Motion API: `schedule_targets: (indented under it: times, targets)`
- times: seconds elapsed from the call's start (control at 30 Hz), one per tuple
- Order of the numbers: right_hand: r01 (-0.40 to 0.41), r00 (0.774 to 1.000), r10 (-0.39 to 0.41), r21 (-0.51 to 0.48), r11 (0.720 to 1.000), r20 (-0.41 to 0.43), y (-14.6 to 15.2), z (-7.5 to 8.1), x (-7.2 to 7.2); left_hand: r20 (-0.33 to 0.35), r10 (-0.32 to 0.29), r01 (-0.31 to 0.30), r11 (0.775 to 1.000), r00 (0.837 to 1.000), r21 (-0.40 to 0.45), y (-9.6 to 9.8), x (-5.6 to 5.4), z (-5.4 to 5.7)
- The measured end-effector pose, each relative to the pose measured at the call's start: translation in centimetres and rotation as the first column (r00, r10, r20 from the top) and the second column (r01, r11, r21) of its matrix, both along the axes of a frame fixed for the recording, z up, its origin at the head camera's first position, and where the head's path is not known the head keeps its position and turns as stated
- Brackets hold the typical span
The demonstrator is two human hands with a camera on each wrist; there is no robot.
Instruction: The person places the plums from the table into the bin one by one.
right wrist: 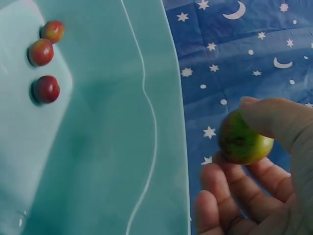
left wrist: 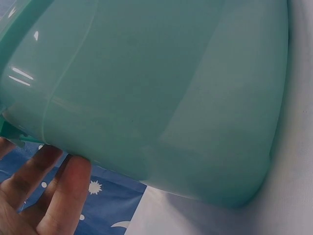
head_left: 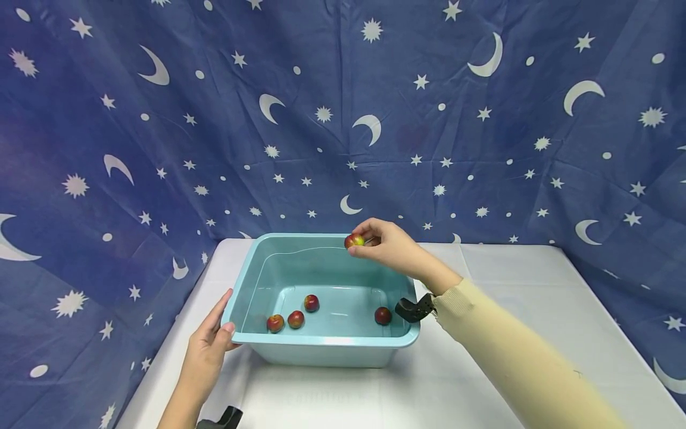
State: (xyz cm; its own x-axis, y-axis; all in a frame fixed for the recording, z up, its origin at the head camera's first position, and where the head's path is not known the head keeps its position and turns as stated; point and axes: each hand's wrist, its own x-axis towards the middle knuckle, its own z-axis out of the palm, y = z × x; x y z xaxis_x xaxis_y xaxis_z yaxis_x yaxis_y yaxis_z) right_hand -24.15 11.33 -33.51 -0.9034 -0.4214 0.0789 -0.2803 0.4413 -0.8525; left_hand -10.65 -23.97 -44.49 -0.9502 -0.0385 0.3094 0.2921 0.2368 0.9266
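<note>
A light teal plastic basin [head_left: 332,341] stands on the white table. Inside, on its bottom, several small red plums [head_left: 295,319] lie, mostly toward the left, with one plum [head_left: 383,316] near the right end. My left hand [head_left: 206,348] grips the basin's left front corner, thumb on the rim; its fingers [left wrist: 68,196] lie against the outer wall in the left wrist view. Above the basin's back rim, my right hand [head_left: 388,243] pinches a red and yellow-green plum [head_left: 354,241] between thumb and fingers. That plum shows its greenish side in the right wrist view.
White cloth covers the table [head_left: 509,298], which extends to the right of the basin. A blue curtain [head_left: 407,131] with white moons and stars hangs behind and at both sides. Each wrist wears a black device [head_left: 414,309].
</note>
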Motion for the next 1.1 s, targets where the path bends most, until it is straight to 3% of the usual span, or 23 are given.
schedule_targets:
  times: [0.37,0.67,1.1]
  targets:
    - [-0.052,0.994,0.045,0.062,0.997,0.104,-2.0,-1.4,-0.6,-0.003,0.004,-0.004,1.000,1.000,0.003,0.0,0.0,0.0]
    - [-0.129,0.986,0.104,0.205,0.970,0.128,-2.4,-2.8,-0.6,-0.006,0.000,0.000,1.000,1.000,-0.006,0.0,0.0,-0.1]
    - [-0.155,0.978,0.117,0.222,0.963,0.174,-2.4,-3.4,-0.5,-0.013,-0.024,0.024,1.000,1.000,-0.018,-0.2,0.0,-0.3]
